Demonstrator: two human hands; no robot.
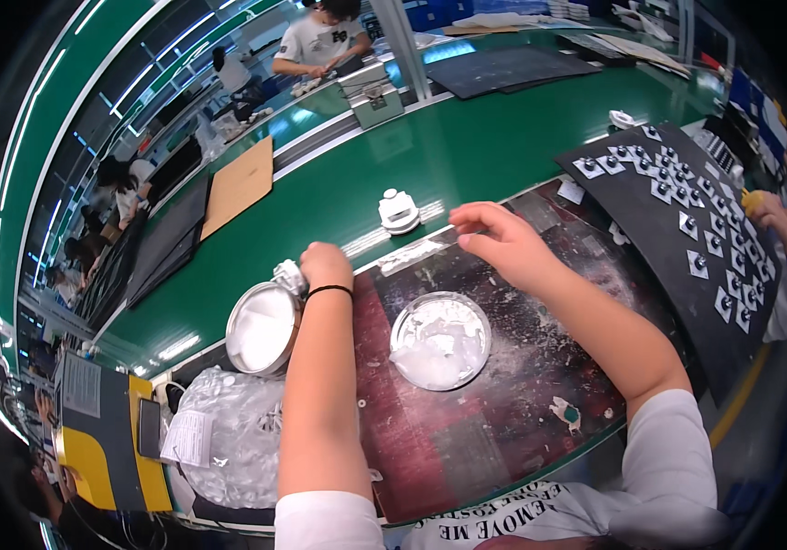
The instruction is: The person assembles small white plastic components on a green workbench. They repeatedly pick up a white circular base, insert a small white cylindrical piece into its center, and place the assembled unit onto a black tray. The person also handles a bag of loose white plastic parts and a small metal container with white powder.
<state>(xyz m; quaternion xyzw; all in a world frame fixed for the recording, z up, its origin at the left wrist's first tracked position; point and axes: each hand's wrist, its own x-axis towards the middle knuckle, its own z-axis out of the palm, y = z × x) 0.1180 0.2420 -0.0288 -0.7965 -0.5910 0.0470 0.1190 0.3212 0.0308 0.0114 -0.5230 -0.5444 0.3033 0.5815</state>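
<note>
My left hand [327,266], a black band round its wrist, is closed at the near edge of the green belt. Beside its fingers lies a crumpled-looking white piece [290,276]; what the fingers hold, if anything, is hidden. My right hand [498,240] hovers with thumb and fingers apart and nothing between them. Between the hands, farther out on the belt, stands a small stepped white part [399,212]. Below them on the stained dark red board sits a shallow round dish [416,369] smeared with white paste. Left of my left forearm is a round tub [232,323] of white paste.
A clear plastic bag [229,458] with a paper label lies at the lower left, near a yellow and grey machine [105,431]. At right, a black sheet [650,211] carries several small square pieces. Cardboard [240,188] rests across the green belt [320,202]. Other people work beyond.
</note>
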